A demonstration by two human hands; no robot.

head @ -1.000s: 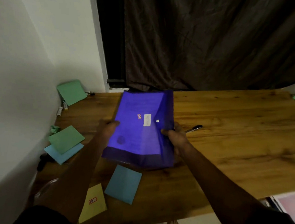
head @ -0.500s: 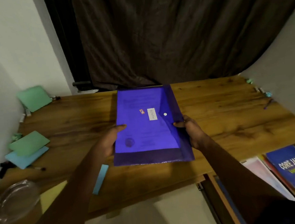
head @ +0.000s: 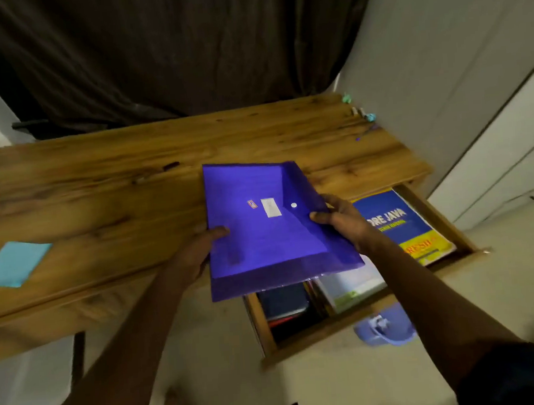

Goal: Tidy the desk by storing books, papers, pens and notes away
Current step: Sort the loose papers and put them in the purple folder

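Observation:
I hold a purple snap-button plastic folder (head: 262, 234) in the air over the desk's front edge and the open wooden drawer (head: 317, 335). My left hand (head: 199, 246) grips its left edge and my right hand (head: 340, 219) grips its right edge. Inside the drawer lie a blue and yellow "Core Java" book (head: 398, 224), a white book (head: 349, 288) and a dark notebook (head: 283, 300), partly hidden by the folder. A light blue paper (head: 13, 263) lies on the desk (head: 98, 183) at the left. A dark pen (head: 170, 166) rests behind the folder.
Small items and a purple pen (head: 365, 132) sit at the desk's far right corner. A lilac slipper (head: 384, 327) lies on the floor beside the drawer. A dark curtain (head: 167, 50) hangs behind the desk; white cabinet doors (head: 496, 168) stand at the right.
Both hands have carried the folder rightward and toward me, from over the desk's middle to above the open drawer. My view has swung right, so the left-side papers are out of sight.

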